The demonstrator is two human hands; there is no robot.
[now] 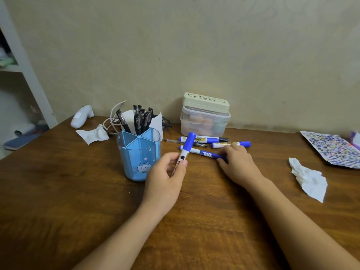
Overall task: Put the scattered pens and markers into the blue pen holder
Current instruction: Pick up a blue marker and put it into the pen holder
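- The desk is dark wood and carries everything; the scattered markers lie toward its back edge, right of the holder.
- The blue pen holder stands upright just left of the left hand. Its back compartment is packed with black pens, while the front and side compartments look free.
- The left hand holds a blue-capped marker tilted, cap up, its fingers pinching the white barrel. To drop it well, I judge it should be turned upright over a free front compartment and let go low, so it does not bounce out or tip the holder.
- The right hand lies on the desk with its fingers curled over the blue end of a second marker; whether they fully grip it I cannot tell. A firm pinch at mid-barrel would lift it cleanly.
- Two more markers and a thin clear pen lie flat just behind it, close enough to be nudged and roll.
- A crumpled tissue lies well apart, on the right.
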